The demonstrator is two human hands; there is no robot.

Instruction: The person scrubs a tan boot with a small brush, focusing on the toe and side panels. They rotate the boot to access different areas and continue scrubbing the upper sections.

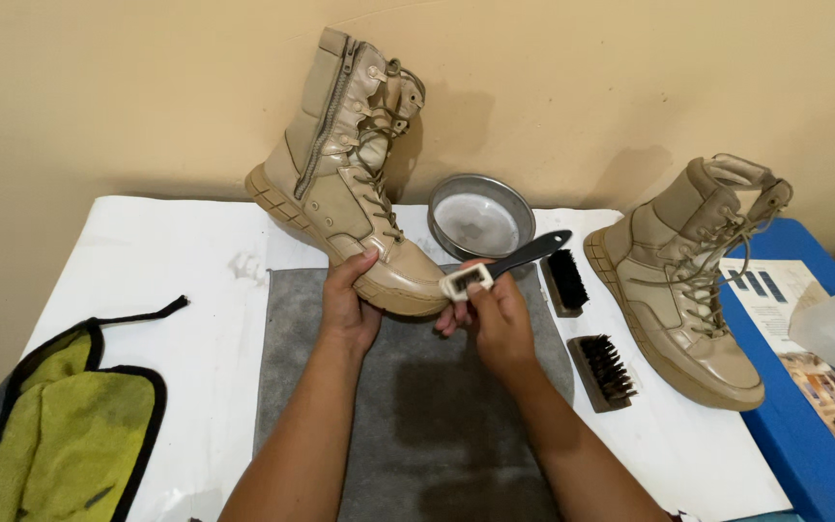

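My left hand (pixel 347 302) grips the toe of a tan lace-up boot (pixel 345 164), tilted up over a grey cloth (pixel 417 406) with its shaft leaning toward the wall. My right hand (pixel 495 314) holds a small brush with a black handle (pixel 524 257); its white head presses against the boot's toe. A second tan boot (pixel 693 280) stands upright at the right, apart from both hands.
A metal bowl (pixel 480 215) sits behind the brush. Two wooden brushes with dark bristles (pixel 564 282) (pixel 603 371) lie right of the cloth. A yellow-green cloth with black trim (pixel 60 425) lies at the left edge. Blue surface with papers (pixel 804 454) at the right.
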